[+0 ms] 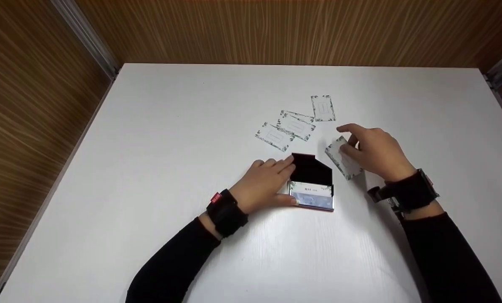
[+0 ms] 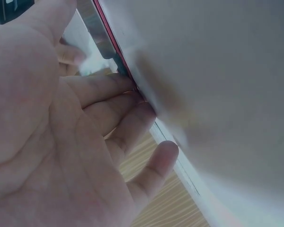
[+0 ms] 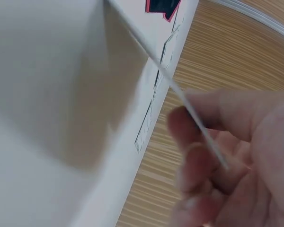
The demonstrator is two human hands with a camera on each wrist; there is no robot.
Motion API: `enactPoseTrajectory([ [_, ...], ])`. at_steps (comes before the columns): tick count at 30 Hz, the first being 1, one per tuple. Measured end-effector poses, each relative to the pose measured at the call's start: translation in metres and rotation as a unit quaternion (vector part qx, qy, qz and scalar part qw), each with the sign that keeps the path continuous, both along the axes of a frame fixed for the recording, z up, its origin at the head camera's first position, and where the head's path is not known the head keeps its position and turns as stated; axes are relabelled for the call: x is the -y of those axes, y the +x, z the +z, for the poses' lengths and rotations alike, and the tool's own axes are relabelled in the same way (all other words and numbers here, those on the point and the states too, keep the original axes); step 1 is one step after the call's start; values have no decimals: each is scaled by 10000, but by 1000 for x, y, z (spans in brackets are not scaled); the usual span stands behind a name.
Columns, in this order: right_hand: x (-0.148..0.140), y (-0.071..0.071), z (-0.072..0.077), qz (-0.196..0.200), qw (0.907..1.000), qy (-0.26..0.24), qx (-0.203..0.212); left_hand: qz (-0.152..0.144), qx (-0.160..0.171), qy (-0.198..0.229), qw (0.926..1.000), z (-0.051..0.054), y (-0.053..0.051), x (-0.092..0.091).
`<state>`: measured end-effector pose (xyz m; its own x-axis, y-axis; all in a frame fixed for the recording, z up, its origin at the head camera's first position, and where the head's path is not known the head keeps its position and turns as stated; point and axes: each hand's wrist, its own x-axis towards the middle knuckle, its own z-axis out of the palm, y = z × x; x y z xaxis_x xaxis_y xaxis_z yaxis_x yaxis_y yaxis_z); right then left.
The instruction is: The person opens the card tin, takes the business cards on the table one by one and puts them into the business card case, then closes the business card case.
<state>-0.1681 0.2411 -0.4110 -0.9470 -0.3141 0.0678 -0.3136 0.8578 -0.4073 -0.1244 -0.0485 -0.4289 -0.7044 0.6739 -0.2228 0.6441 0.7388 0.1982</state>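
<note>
An unfolded card case with a black lining and reddish edges lies on the table. In its front part sits a business card, white above and blue below. My left hand rests along its left side, fingers straight against the flap edge and thumb at the front left corner. In the left wrist view, fingertips touch the case's edge. My right hand pinches a white card with a green leaf border, held tilted above the table. The right wrist view shows this card nearly edge-on.
Behind the case, several leaf-bordered cards lie on the white table; the nearest ones overlap, and another card lies to their right. A wood-grain panel rises behind the table, with another panel at the left.
</note>
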Motion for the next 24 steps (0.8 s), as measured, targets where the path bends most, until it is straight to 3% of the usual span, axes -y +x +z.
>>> enactPoseTrajectory([
  [4,1,-1,1,-116,9975,-355,-598,-23,-17,-8,10000,0,-1,0],
  [9,2,-1,1,-162,9869,-951,-1293,-27,22,9,10000,0,-1,0],
  [13,5,0,1,-110,9787,-1285,-1596,-7,44,4,10000,2,-1,0],
  [19,9,0,2,34,9773,-1407,-1584,-13,24,-28,10000,3,-1,-1],
  [24,10,2,2,-77,9783,-1483,-1448,-43,-26,5,10000,2,-1,0],
])
